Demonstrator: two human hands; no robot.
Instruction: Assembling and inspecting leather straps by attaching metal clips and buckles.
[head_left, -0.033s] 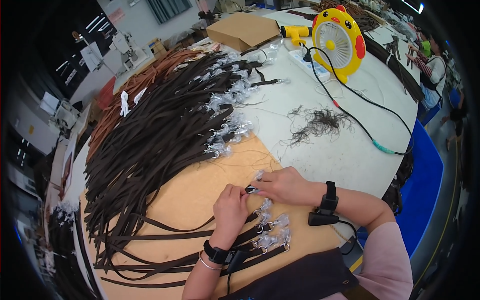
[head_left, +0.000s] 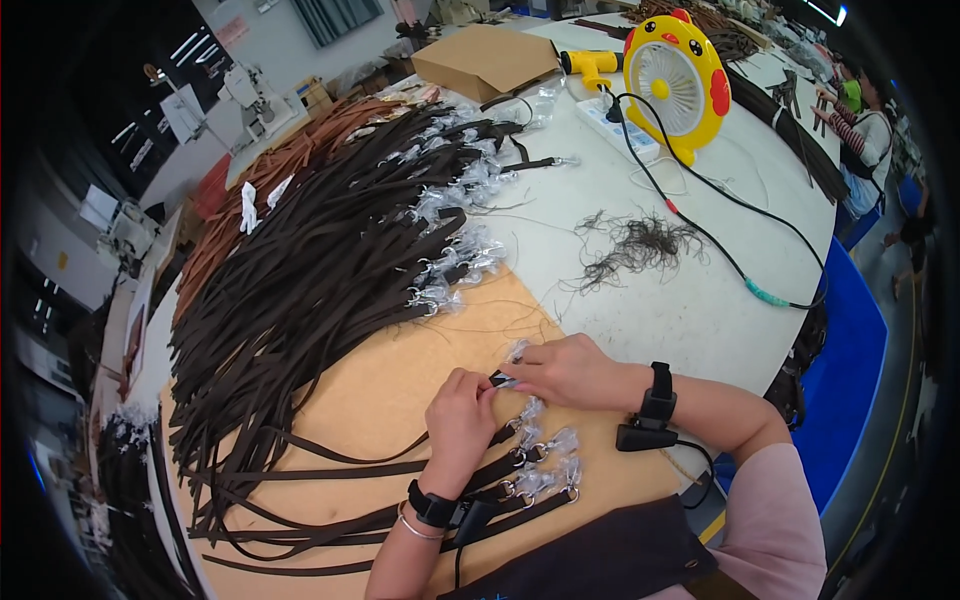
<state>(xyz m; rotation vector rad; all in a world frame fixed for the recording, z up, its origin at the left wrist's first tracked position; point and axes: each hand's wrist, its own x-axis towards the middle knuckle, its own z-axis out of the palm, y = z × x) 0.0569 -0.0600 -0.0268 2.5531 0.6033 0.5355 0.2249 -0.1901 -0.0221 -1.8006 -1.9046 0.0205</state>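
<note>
A flat brown cardboard box (head_left: 487,58) lies at the far edge of the surface, just left of the yellow fan. Clear plastic wrappers (head_left: 455,262) cover the metal strap ends in a row along the dark strap pile; further wrapped ends (head_left: 545,470) lie near the hands. A small white tag (head_left: 248,208) rests on the brown straps at left.

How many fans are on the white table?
1. The yellow chick-shaped desk fan stands at the table's far side, beside the white power strip, beyond the tuft of loose threads. Clutter farther back could hide others.
</note>
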